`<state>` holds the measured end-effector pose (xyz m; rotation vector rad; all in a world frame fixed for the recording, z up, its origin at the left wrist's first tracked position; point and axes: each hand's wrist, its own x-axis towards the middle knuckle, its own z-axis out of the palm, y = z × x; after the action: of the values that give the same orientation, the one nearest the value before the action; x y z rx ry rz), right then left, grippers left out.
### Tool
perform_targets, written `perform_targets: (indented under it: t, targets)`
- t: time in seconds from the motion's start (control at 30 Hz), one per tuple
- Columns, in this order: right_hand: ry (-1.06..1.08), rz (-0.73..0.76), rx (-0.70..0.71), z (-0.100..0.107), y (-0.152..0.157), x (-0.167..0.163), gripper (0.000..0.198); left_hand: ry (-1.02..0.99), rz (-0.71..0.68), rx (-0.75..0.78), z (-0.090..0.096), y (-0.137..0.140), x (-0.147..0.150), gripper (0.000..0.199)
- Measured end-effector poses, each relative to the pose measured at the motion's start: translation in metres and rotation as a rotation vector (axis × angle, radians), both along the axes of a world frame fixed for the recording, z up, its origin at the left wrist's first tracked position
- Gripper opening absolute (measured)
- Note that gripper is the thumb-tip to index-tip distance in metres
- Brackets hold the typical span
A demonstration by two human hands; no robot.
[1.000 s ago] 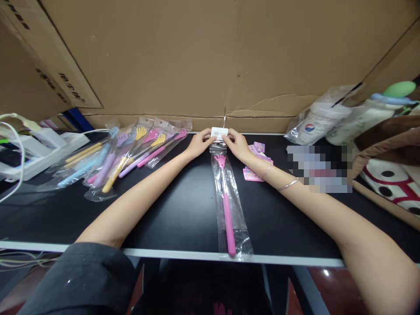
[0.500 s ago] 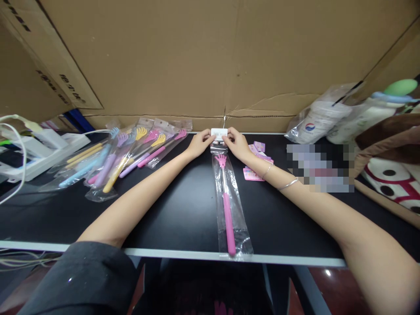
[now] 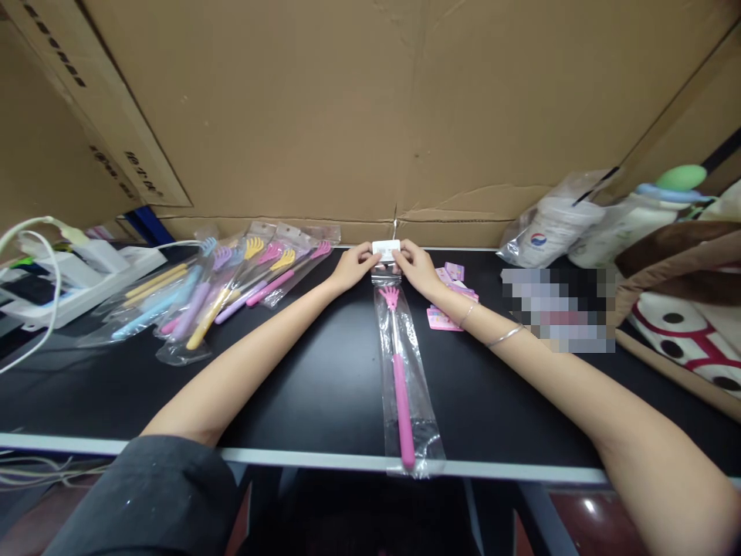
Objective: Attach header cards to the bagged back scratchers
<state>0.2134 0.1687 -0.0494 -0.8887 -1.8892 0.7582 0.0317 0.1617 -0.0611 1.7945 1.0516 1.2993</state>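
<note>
A small white card (image 3: pixel 386 248) is pinched between the fingers of my left hand (image 3: pixel 353 268) and my right hand (image 3: pixel 419 272), one at each side. It sits at the top end of a clear plastic bag (image 3: pixel 425 417); whether it is fixed to the bag I cannot tell. Inside the bag lies a pink back scratcher (image 3: pixel 404 401), its claw toward my hands and its handle reaching the desk's front edge. Beside my right wrist are several pink printed cards (image 3: pixel 444 319), partly hidden by the forearm.
Several bagged back scratchers (image 3: pixel 200 316) in mixed colours lie at the left, near a white power strip (image 3: pixel 86 286) with cables. At right stand a bagged cup (image 3: pixel 549 232), a bottle (image 3: pixel 654 212) and a brown-and-white bag (image 3: pixel 683 332). A cardboard wall (image 3: pixel 289 116) rises behind.
The camera view has shifted slightly, so the desk sits a little lower in the picture. Both hands still pinch the white card, and the bagged pink back scratcher stays in place.
</note>
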Motion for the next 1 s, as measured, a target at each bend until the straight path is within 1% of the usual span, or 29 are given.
perform_targets:
  t: [0.17, 0.3, 0.4, 0.57, 0.7, 0.8, 0.9, 1.0]
  targets:
    - [0.006, -0.003, 0.0, 0.0006, 0.0003, -0.0002, 0.037, -0.012, -0.006, 0.004, 0.0009, -0.0005, 0.0008, 0.023]
    - [-0.005, -0.003, 0.03, 0.0013, 0.0001, 0.0004, 0.038, 0.005, 0.006, 0.039, -0.0001, 0.0007, 0.0002, 0.022]
    - [-0.019, 0.001, 0.045, 0.0009, 0.0006, 0.0013, 0.038, 0.004, -0.007, 0.038, -0.0021, 0.0022, -0.0005, 0.021]
    - [-0.008, 0.02, 0.027, -0.0021, 0.0035, 0.0017, 0.031, 0.046, 0.003, 0.057, -0.0041, 0.0036, -0.002, 0.017]
    - [0.014, 0.025, -0.002, -0.0044, 0.0058, 0.0011, 0.022, 0.101, 0.038, 0.084, -0.0021, 0.0016, -0.0029, 0.014]
    - [0.026, 0.016, -0.019, -0.0043, 0.0058, 0.0002, 0.019, 0.111, 0.042, 0.085, -0.0007, 0.0004, -0.0027, 0.013]
    - [0.021, 0.015, -0.017, -0.0028, 0.0036, -0.0007, 0.019, 0.133, 0.069, 0.064, -0.001, 0.001, -0.0023, 0.019]
    - [-0.007, 0.003, 0.014, -0.001, 0.0008, -0.0012, 0.02, 0.162, 0.122, 0.056, -0.0018, 0.0018, -0.0022, 0.024]
